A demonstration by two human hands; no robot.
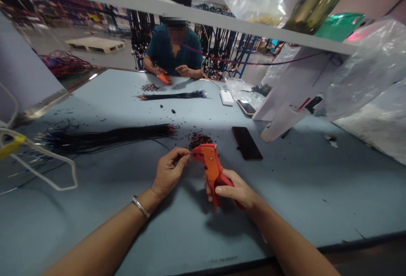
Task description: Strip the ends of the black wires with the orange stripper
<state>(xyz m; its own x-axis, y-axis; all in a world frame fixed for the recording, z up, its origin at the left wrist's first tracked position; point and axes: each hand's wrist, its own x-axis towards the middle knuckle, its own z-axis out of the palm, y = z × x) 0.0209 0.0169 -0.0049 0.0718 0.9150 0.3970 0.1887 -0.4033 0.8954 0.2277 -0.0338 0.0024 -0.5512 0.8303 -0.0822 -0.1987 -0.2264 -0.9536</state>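
Note:
My right hand (233, 189) is wrapped round the handles of a red and orange wire stripper (211, 161), held above the table. Between thumb and fingertips, my left hand (171, 170) pinches a thin black wire (161, 143), whose end is at the stripper's jaws. I cannot tell whether the jaws grip it. The wire trails left towards a long bundle of black wires (111, 137) lying on the table. Just behind the stripper is a small heap of cut insulation bits (199, 139).
Across the table (304, 191) sits a person (174, 51) with another orange stripper (164, 78) and a second wire bundle (174, 95). A dark phone (246, 142) lies to my right. White looped cable (71, 170) is at left; a shelf (203, 15) crosses above.

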